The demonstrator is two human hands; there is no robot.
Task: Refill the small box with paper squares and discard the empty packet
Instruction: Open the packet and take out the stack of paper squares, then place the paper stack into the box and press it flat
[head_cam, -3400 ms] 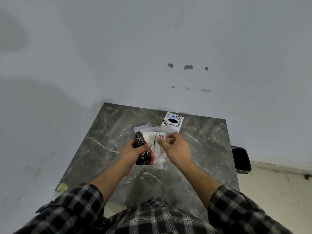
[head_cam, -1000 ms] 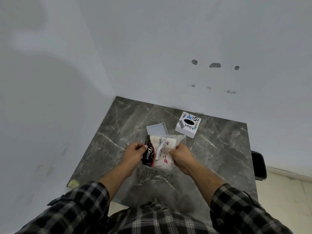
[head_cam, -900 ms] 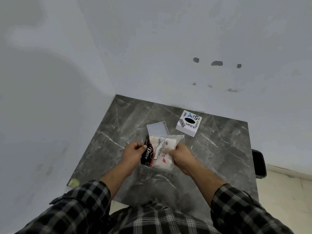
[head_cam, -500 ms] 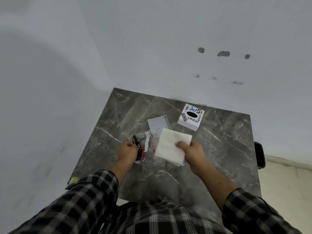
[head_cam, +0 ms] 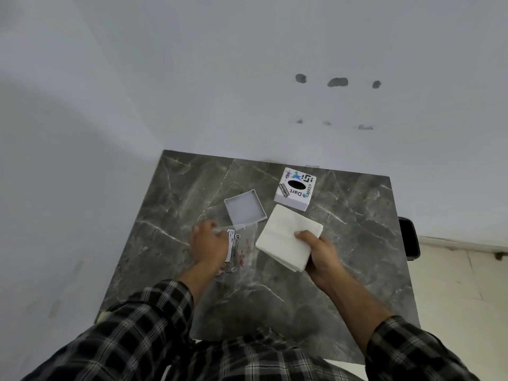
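Head view | marble table (head_cam: 343, 284) | right hand (head_cam: 320, 253) pinching paper squares (head_cam: 288, 236), stack out | left hand (head_cam: 209, 243) blurred on emptied packet (head_cam: 242, 250), grip unclear | open tray (head_cam: 244, 209) near-left of small box (head_cam: 295, 192) | left: 1 refill, 2 discard.

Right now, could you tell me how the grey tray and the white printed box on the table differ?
The grey tray is shallow, open-topped and plain; the white printed box is taller, closed on top except for a dark oval slot, and covered in logos. The tray sits nearer the left hand; the box sits farther back. Both are square and rest on the table.
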